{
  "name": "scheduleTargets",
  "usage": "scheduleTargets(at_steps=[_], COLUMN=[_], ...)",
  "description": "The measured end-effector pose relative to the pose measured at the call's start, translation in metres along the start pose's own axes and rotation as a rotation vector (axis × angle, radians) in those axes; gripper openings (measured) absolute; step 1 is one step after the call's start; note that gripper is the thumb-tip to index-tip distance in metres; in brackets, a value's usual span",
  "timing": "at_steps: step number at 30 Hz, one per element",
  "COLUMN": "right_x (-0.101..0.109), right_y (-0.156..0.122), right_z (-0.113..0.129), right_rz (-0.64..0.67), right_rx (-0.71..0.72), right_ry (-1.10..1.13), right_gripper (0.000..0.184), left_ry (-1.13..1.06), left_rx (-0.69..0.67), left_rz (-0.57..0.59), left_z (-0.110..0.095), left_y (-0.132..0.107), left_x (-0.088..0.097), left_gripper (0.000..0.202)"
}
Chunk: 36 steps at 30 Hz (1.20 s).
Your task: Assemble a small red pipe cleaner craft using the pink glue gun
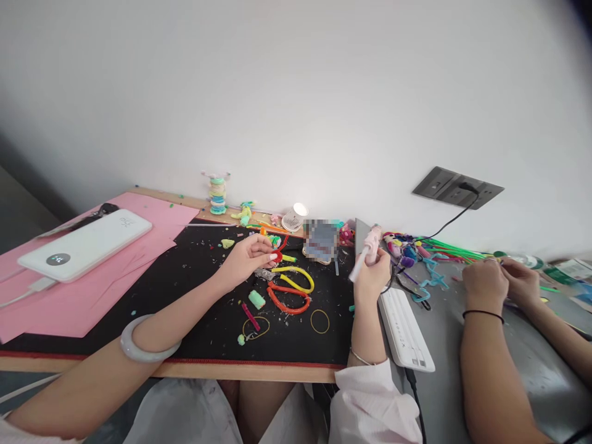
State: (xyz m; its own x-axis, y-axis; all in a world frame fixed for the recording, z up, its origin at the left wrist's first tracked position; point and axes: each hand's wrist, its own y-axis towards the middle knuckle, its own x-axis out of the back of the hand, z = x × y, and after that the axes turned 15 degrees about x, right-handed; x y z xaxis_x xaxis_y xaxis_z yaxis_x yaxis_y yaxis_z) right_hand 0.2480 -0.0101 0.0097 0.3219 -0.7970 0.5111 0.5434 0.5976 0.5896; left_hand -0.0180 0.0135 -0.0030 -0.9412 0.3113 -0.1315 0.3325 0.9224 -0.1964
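Note:
Over the black mat point(198, 327), my left hand point(253, 256) is closed in a pinch on a small red piece point(278, 257). My right hand point(375, 271) is wrapped round a pale pink stick-like tool point(374, 237), from which a white rod point(358, 266) sticks out; its exact kind is blurred. Below my left hand lie a yellow scissor-like loop point(305, 280) and an orange loop point(296, 305). A mint-green fuzzy piece point(256, 300), a magenta strip point(250, 316) and a rubber band point(320, 321) rest nearer the mat's front edge.
Pink paper point(115, 290) under a white power bank point(87, 243) covers the left side. A phone-like object point(320, 240), blurred out, leans near the wall. Another power bank point(407, 330) lies right of my arm. A co-worker's hands point(499, 280) work at far right, beside green stems point(456, 248).

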Motion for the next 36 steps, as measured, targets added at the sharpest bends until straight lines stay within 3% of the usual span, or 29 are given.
scheduleTargets(at_steps=[3, 8, 11, 15, 36], right_x=[-0.005, -0.007, -0.006, -0.008, -0.011], right_y=[-0.004, -0.017, -0.025, -0.032, -0.035], right_z=[0.007, 0.021, 0.027, 0.031, 0.03], right_rz=[0.13, 0.597, 0.822, 0.981, 1.025], right_rx=[0.038, -0.027, -0.065, -0.048, -0.04], right_ry=[0.301, 0.938, 1.041, 0.987, 0.976], right_gripper=[0.033, 0.045, 0.041, 0.03, 0.028], left_ry=[-0.011, -0.009, -0.016, -0.013, 0.01], left_rx=[0.008, -0.021, -0.038, -0.044, -0.045], left_rz=[-0.009, -0.027, -0.037, -0.037, 0.0], left_z=[-0.002, -0.002, -0.001, -0.002, -0.001], left_y=[-0.001, -0.001, -0.001, -0.002, -0.002], left_x=[0.0, 0.0, 0.0, -0.001, -0.002], left_gripper=[0.033, 0.031, 0.031, 0.032, 0.03])
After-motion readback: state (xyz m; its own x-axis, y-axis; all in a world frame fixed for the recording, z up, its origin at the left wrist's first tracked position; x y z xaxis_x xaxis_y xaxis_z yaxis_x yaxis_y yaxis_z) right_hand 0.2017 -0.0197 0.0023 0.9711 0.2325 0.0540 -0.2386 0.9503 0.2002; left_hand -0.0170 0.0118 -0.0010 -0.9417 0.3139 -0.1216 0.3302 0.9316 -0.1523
